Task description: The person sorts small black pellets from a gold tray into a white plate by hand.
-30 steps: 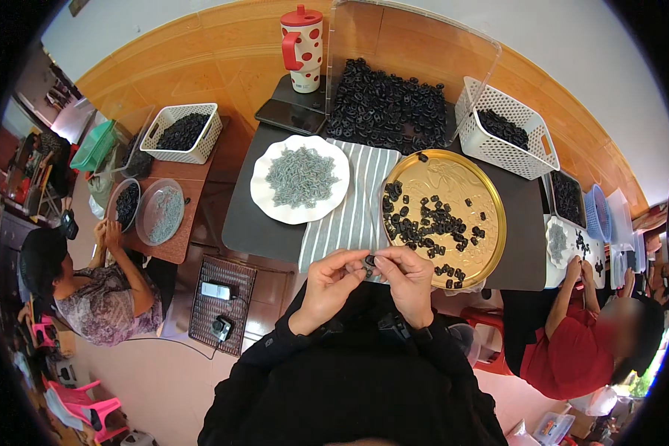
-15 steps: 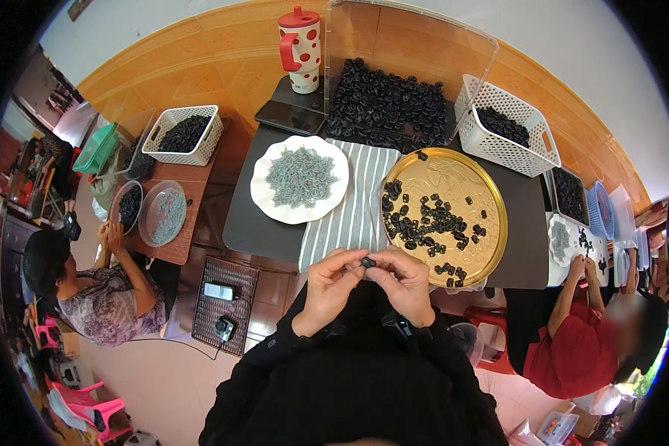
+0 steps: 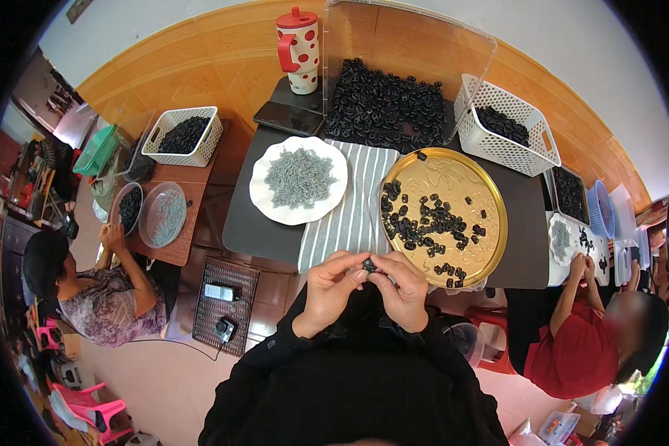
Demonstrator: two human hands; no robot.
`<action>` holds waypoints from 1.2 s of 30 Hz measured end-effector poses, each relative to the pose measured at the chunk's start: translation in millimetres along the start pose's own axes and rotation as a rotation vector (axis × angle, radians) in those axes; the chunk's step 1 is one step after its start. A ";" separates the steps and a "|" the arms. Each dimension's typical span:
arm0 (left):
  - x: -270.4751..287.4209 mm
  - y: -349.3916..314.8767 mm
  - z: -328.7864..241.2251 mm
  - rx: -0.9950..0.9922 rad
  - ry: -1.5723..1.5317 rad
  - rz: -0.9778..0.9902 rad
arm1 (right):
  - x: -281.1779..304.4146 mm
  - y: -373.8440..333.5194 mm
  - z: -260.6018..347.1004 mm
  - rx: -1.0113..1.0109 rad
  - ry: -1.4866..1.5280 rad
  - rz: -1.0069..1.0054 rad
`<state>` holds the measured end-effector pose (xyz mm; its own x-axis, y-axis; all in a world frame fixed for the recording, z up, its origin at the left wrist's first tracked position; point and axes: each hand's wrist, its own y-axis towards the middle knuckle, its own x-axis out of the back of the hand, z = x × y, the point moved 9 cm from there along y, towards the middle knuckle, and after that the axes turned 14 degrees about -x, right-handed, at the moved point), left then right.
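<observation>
Between the fingertips of my left hand [image 3: 330, 288] and my right hand [image 3: 399, 288], a small black plastic part [image 3: 369, 264] is pinched just off the table's near edge. Both hands are closed on it, and its finer details are too small to make out. Ahead of them lies a grey-and-white striped cloth [image 3: 349, 186]. Left of the cloth, a white scalloped plate [image 3: 263, 201] bears a heap of small grey screws [image 3: 300, 177]. To the right, a round gold tray [image 3: 438, 175] carries many loose black plastic parts [image 3: 438, 220].
A clear-walled bin of black parts [image 3: 383, 104] stands at the back, with a white basket [image 3: 524, 149] to its right. A phone [image 3: 290, 117] and a spotted tumbler [image 3: 299, 56] are at the back left. Two people [image 3: 104, 290] [image 3: 580, 334] work at side tables.
Both hands stay together at nearly the same place. The fingers have shifted slightly around the black part, which now sits turned a little differently.
</observation>
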<state>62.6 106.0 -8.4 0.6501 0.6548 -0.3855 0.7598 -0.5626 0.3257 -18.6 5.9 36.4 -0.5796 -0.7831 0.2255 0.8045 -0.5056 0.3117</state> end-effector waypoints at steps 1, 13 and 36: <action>-0.3 -0.1 -0.5 -0.011 0.016 0.003 | 1.0 -0.8 2.0 0.013 -0.008 -0.012; -5.2 -2.3 -9.7 -0.078 0.110 0.086 | 2.5 -10.9 13.7 0.058 -0.076 -0.060; -25.7 21.9 -109.4 -0.318 0.202 0.638 | 209.3 122.6 -8.3 -0.434 0.341 -0.288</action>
<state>62.9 132.0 103.2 0.9304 0.3466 0.1189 0.1781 -0.7114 0.6799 -40.2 -223.0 114.1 -0.7648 -0.6285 -0.1419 0.6429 -0.7588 -0.1041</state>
